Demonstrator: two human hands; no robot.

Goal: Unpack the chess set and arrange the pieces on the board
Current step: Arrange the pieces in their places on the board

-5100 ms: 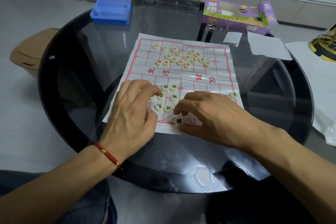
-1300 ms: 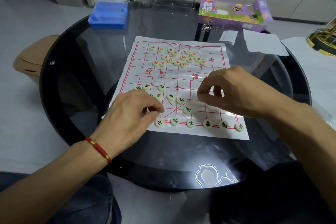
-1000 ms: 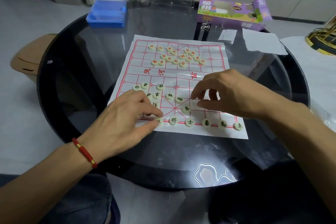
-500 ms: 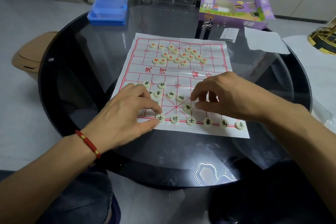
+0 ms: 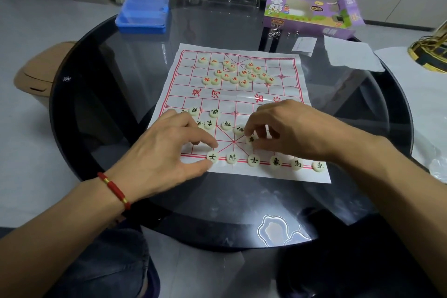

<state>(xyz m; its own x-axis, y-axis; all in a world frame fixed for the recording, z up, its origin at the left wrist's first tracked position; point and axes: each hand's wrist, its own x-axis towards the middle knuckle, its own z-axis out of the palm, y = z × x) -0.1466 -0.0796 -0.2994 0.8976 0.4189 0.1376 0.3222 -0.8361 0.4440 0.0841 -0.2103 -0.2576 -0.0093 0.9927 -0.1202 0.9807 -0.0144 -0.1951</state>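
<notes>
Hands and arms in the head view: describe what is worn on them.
Both forearms are bare, with no sleeves in view. The left hand has a red cord bracelet with small gold beads at its wrist. The right hand wears nothing visible: no ring, watch or glove.

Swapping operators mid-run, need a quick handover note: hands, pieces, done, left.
Left hand: thumb and index finger pinch the leftmost placed piece on the near row.
Right hand: pinches a loose black piece just above that row.
Board: paper sheet flat on the glass table.
Done: near row holds six black pieces, from the left hand's piece rightward to the corner.
Left: left part of the near row; loose black pieces by the left hand; red pieces in an unsorted cluster on the far half.
Purple box lies open at the far edge.
</notes>
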